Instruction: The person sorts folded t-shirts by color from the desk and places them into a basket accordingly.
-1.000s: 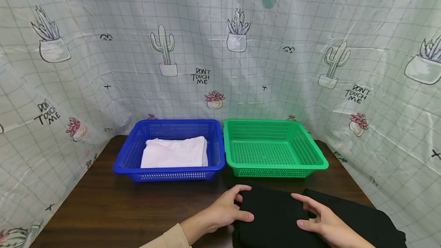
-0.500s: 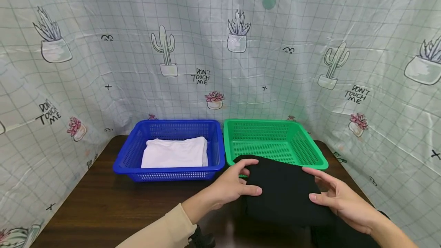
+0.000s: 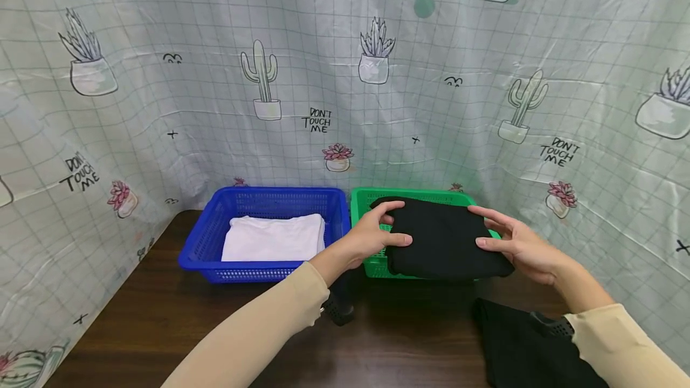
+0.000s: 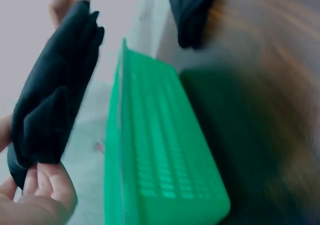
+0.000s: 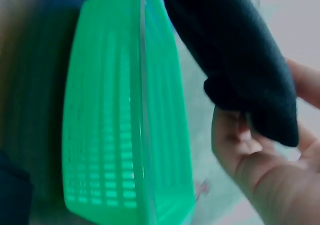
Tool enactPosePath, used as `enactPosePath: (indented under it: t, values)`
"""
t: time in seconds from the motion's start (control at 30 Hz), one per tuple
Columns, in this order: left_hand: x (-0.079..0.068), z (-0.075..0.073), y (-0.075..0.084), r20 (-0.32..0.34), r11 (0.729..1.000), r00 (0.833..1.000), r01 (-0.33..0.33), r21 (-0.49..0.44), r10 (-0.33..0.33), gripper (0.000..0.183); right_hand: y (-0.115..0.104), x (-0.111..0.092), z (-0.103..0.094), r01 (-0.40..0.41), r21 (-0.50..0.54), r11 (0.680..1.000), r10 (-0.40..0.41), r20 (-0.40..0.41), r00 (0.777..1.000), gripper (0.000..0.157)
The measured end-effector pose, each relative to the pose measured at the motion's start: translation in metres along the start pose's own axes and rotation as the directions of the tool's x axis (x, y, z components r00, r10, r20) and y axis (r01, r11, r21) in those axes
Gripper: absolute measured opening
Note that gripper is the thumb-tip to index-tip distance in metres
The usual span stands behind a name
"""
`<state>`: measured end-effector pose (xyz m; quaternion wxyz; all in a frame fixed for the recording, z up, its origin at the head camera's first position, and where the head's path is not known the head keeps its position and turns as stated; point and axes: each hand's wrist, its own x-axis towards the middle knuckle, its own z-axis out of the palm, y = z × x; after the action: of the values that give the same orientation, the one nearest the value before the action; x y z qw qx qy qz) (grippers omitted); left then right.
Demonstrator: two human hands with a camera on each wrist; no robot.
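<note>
A folded black cloth, likely a garment (image 3: 439, 241), is held up over the green basket (image 3: 377, 268). My left hand (image 3: 372, 233) grips its left edge, thumb on top and some fingers underneath. At the right edge my right hand (image 3: 517, 244) pinches it the same way. In both wrist views the cloth (image 4: 50, 95) hangs above the basket's rim, apart from it, with fingers curled under the folds. Most of the basket's inside is hidden behind the cloth in the head view.
Left of the green basket stands a blue basket (image 3: 264, 274) holding a folded white cloth (image 3: 275, 238). Another black cloth (image 3: 523, 346) lies on the dark wooden table (image 3: 388, 346) at the front right. A patterned curtain (image 3: 345, 94) hangs behind and along both sides.
Both hands have lifted the folded black cloth off the table and carried it forward, from the front of the table to above the green basket. The other black cloth stays on the table.
</note>
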<state>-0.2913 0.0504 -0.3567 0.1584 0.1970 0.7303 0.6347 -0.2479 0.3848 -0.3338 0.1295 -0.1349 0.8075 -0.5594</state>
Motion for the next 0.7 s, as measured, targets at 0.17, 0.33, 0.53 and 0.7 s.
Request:
enactPosePath:
  t: [0.17, 0.33, 0.53, 0.7]
  values:
    - [0.028, -0.006, -0.008, -0.011, 0.999, 1.0, 0.01, -0.033, -0.011, 0.072, 0.011, 0.03, -0.019, 0.001, 0.027, 1.0, -0.001, 0.02, 1.0, 0.069]
    - [0.049, -0.009, -0.017, -0.018, 0.994, 1.0, 0.023, -0.11, -0.025, 0.073, 0.019, 0.054, -0.027, -0.007, 0.054, 0.999, 0.005, 0.031, 1.0, 0.069]
    - [0.062, -0.008, -0.024, -0.031, 0.98, 0.997, 0.061, -0.192, -0.068, 0.074, 0.032, 0.077, -0.035, -0.025, 0.059, 0.998, 0.023, 0.05, 0.998, 0.072]
    - [0.067, -0.005, -0.033, -0.105, 0.989, 0.989, 0.096, -0.115, -0.108, 0.071, 0.049, 0.09, -0.033, -0.067, 0.072, 0.995, 0.061, 0.08, 0.995, 0.076]
